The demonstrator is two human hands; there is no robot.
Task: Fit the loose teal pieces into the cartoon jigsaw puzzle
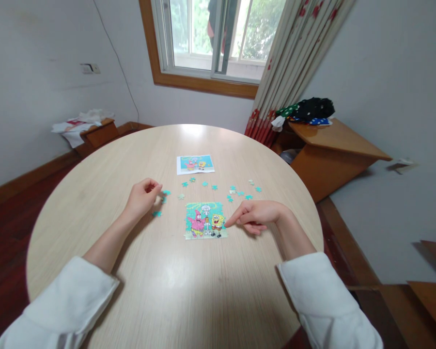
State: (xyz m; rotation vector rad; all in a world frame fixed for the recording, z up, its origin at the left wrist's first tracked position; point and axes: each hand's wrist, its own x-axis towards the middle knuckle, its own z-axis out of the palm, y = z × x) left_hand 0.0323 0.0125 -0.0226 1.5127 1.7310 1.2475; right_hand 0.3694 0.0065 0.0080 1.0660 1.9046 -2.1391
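Observation:
A small cartoon jigsaw puzzle [205, 220], mostly assembled, lies in the middle of a round pale wooden table [167, 291]. My right hand [256, 216] rests beside its right edge, index fingertip touching that edge and the other fingers curled. My left hand [142, 196] sits to the puzzle's left with fingers pinched together among loose teal pieces [163, 196]; whether it holds one I cannot make out. Several more loose pieces [236, 193] are scattered behind the puzzle. A printed reference picture [195, 164] lies farther back.
A low wooden cabinet [330, 145] with dark clothes on top stands right of the table. A curtain [294, 63] hangs by the window. A small wooden stand with cloth [94, 131] is at the left wall. Dark red floor surrounds the table.

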